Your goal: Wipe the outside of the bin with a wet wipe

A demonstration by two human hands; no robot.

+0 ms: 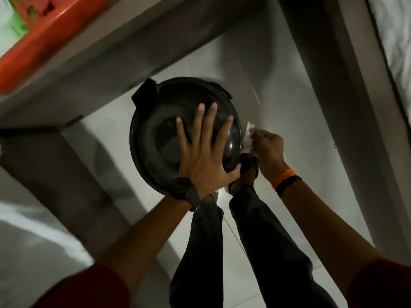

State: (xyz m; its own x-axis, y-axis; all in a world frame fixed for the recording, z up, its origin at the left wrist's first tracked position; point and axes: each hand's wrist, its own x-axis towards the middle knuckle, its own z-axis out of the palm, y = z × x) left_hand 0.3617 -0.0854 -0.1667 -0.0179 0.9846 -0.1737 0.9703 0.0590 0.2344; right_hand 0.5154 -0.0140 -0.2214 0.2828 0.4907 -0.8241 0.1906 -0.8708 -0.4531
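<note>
- head view: the left hand [201, 152] lies spread flat, fingers fanned, palm down on the lid of the black bin [155, 130]; this looks like bracing, so the bin does not slide or turn while its side is rubbed.
- head view: the bin stands on the pale floor [278, 107] directly under that palm, with its rim showing beyond the fingertips and past the thumb.
- head view: the right hand [268, 150] is curled closed around a white wet wipe [249, 135], which pokes out past its knuckles and appears pressed to the bin's outer wall just beside the left thumb.
- head view: the wall itself is hidden below the lid, so contact is a judgement.
- head view: a foot [246, 170] sits between the two wrists, near the bin's base, perhaps steadying it.
</note>
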